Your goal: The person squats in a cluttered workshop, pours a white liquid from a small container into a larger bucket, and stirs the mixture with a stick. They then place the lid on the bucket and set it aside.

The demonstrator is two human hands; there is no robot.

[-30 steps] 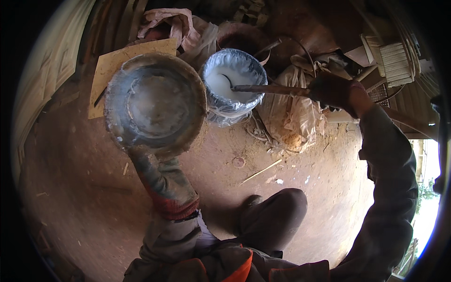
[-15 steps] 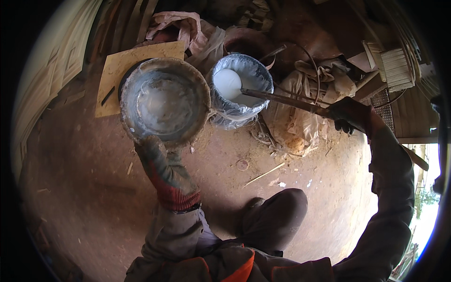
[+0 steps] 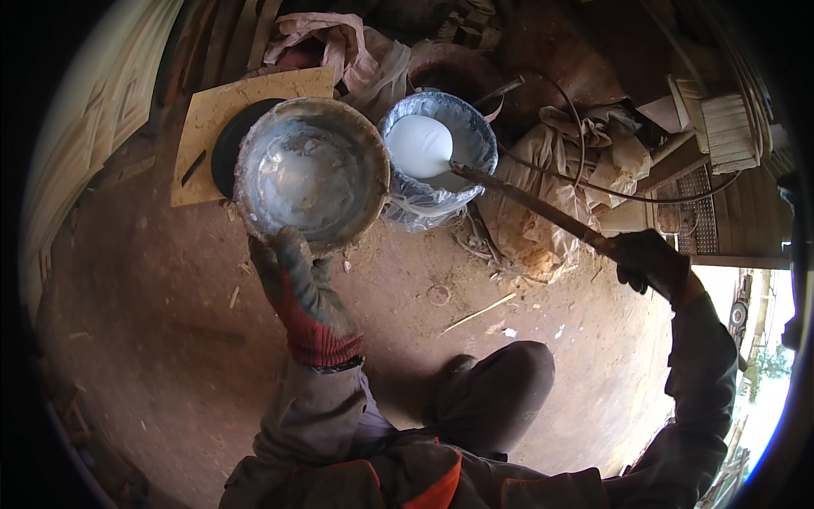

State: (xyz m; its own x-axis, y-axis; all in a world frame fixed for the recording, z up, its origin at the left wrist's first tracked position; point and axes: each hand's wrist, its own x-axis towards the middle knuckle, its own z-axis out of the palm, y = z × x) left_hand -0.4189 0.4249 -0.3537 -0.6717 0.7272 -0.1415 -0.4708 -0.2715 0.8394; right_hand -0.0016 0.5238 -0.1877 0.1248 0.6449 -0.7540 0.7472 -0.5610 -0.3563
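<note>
My left hand [image 3: 297, 288], in a worn glove with a red cuff, grips the near rim of a round metal pan [image 3: 310, 174] smeared with grey-white paste and holds it over the dirt floor. My right hand [image 3: 649, 259], in a dark glove, is shut on a long stick [image 3: 530, 204] whose far end rests on the rim of a bucket [image 3: 438, 153] lined with plastic and holding white paste. The pan and the bucket sit side by side, almost touching.
A flat board [image 3: 212, 119] with a black round object [image 3: 229, 144] lies behind the pan. Crumpled sacks [image 3: 560, 170], wire and wood scraps pile up at the back right. A brush [image 3: 729, 123] sits far right. My bent knee [image 3: 500, 382] is below.
The pan has moved away from me toward the board and bucket. My right hand has pulled back to the right along the stick, whose tip has left the paste and now rests at the bucket's rim.
</note>
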